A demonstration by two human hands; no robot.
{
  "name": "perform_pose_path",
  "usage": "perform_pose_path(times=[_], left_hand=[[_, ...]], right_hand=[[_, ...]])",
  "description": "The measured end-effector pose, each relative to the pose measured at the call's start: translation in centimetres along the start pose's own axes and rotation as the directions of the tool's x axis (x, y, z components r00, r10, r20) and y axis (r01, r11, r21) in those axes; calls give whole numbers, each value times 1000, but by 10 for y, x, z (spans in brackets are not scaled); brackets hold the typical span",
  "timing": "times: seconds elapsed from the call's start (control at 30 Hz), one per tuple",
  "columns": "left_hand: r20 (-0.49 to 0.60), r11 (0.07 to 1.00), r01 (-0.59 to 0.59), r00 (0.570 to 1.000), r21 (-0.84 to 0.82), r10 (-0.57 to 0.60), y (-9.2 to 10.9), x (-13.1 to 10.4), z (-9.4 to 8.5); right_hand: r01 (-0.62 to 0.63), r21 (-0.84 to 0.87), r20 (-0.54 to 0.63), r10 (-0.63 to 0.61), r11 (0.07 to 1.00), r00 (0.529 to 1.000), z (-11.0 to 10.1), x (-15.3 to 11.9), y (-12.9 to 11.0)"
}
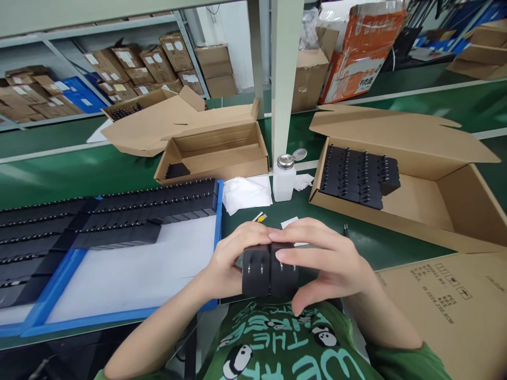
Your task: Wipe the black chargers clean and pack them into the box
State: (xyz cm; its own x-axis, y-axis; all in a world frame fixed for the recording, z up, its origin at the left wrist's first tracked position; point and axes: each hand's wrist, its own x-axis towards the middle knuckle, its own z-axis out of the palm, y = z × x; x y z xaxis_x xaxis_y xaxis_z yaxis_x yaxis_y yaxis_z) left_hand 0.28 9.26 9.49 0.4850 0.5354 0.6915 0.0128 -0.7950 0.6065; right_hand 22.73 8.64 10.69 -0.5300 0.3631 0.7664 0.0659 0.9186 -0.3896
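Note:
Just above the edge of the bench, two black blocks (255,274) with small metal pins stand side by side, pressed together. My left hand (227,258) is wrapped round their left side, its fingers over the far edge. Over the right-hand block lie the fingers of my right hand (332,253), with the thumb at its lower right corner; this hand grips it too. Undersides of both blocks are hidden.
Left, a blue-rimmed tray (219,221) holds rows of similar black blocks. An open cardboard box (428,195) with more blocks stands right, another box (222,174) at the back. A white pump bottle (284,184) stands beside white wipes (247,192) and a post (282,79).

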Motion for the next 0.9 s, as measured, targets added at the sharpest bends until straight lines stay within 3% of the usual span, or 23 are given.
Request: perform_pose_path(times=[0.13,0.4,0.6,0.9], left_hand=[[14,1000,4,1000,13,-4,5,-1,2],[-11,999,19,1000,-34,-19,4,-5,4],[-30,999,5,1000,-38,-6,4,-6,4],[-40,995,95,995,-24,-96,11,-8,4]], right_hand=[[28,23,-60,-27,999,998,2,-6,-1],[-73,214,-219,121,974,968,13,-10,-6],[-67,242,-224,123,968,967,17,-8,-6],[-70,214,-228,119,974,966,20,-8,-1]])
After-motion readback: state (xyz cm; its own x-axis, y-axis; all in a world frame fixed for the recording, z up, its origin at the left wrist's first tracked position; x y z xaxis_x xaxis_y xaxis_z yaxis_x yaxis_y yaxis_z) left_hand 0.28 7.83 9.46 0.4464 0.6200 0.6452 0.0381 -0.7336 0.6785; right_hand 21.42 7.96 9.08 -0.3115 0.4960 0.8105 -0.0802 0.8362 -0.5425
